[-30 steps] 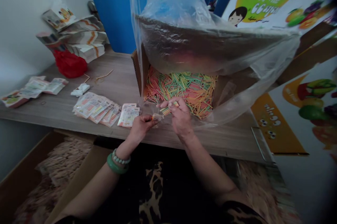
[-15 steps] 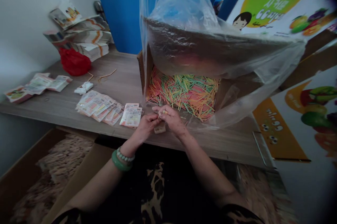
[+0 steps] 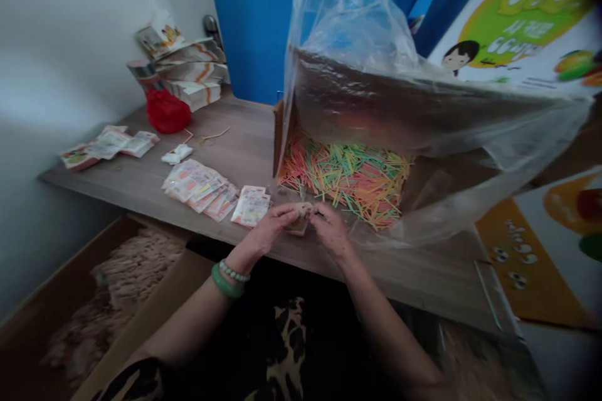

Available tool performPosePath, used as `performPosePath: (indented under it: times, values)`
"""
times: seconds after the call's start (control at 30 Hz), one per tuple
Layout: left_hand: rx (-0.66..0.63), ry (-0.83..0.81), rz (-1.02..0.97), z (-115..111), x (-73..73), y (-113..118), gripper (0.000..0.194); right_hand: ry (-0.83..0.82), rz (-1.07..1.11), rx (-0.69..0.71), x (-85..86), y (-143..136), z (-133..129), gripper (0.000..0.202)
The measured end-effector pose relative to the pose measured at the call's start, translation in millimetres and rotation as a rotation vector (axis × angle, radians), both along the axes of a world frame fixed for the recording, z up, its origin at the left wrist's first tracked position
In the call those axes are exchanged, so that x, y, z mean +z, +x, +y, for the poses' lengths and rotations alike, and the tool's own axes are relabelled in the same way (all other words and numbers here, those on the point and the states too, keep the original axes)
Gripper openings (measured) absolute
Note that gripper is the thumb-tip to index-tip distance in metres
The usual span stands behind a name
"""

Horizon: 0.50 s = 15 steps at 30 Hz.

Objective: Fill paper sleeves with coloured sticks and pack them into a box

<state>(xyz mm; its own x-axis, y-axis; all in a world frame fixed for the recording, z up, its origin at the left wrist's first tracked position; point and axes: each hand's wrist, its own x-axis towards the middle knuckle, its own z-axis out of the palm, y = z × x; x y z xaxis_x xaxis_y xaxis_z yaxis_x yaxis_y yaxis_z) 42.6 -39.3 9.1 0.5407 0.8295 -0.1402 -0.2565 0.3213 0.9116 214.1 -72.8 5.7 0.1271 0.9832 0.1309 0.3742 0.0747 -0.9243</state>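
My left hand (image 3: 271, 226) is closed in a pinch on a small pale flat piece (image 3: 302, 207) near the table's front edge; its kind is too small to make out. My right hand (image 3: 332, 230) is closed too, fingertips pressed together at the right edge of that piece. What the right fingertips hold, if anything, is hidden. Just below the piece, a small brownish flat thing (image 3: 296, 229) lies on the table. Left of my hands is a small stack of clear printed packets (image 3: 251, 205). Beyond them, a plastic-lined carton holds many thin coloured sticks (image 3: 352, 175).
A fanned row of printed packets (image 3: 200, 187) lies farther left, with a crumpled white scrap (image 3: 177, 154) behind. A red plastic bag (image 3: 167, 112) and stacked cartons (image 3: 197, 81) stand at the back left. Clear plastic sheeting (image 3: 423, 228) spreads over the table at right.
My hands have drawn slightly apart, and the pale piece now shows between them. The whole view has shifted, so the table's things appear farther right.
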Motion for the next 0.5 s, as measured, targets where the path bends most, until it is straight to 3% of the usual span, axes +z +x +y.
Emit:
performPosePath:
  times: [0.13, 0.23, 0.37, 0.5]
  values:
    - [0.118, 0.147, 0.131, -2, 10.1, -5, 0.028, 0.035, 0.012, 0.101, 7.4, -17, -1, 0.012]
    - [0.275, 0.257, 0.202, 3, 20.4, -26, 0.023, -0.021, 0.101, 0.202, 4.2, -33, -1, 0.015]
    - [0.491, 0.274, 0.449, 32, 31.0, -89, 0.022, -0.127, 0.134, 0.214, -13.1, -48, 9, 0.009]
    - [0.686, 0.410, 0.811, 85, 23.5, -160, 0.018, -0.199, -0.136, 0.101, -24.1, -71, 33, 0.006]
